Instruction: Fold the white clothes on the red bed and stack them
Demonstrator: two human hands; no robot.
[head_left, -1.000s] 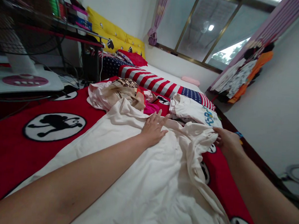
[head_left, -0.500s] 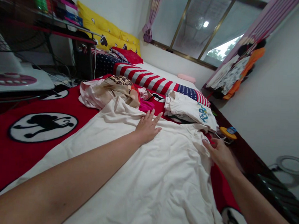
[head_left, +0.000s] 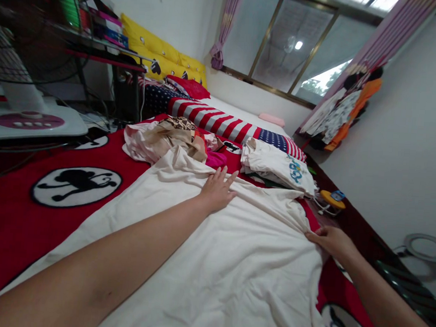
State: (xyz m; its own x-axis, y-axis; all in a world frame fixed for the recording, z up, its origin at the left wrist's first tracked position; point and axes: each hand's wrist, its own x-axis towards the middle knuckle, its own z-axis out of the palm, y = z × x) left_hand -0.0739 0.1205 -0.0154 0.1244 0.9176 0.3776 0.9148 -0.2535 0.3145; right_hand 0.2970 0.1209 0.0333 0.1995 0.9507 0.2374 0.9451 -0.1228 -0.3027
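Note:
A large cream-white cloth garment lies spread over the red blanket, its surface wrinkled; its near end runs out of view. My left hand rests flat on the garment near its far edge, fingers spread. At the right side, my right hand pinches the garment's edge between thumb and fingers, and creases run from that grip toward the left. Just beyond the far edge sit a heap of crumpled pink and beige clothes and a stack of folded white shirts.
A white fan stands at the left by a cluttered desk. Behind is a second bed with a striped cover. On the right, a yellow round object lies on the dark wooden edge, and clothes hang by the window.
My right hand has moved right and toward me, pulling the garment's side edge outward. Creases now stretch across its far right part. My left hand stays flat on the cloth.

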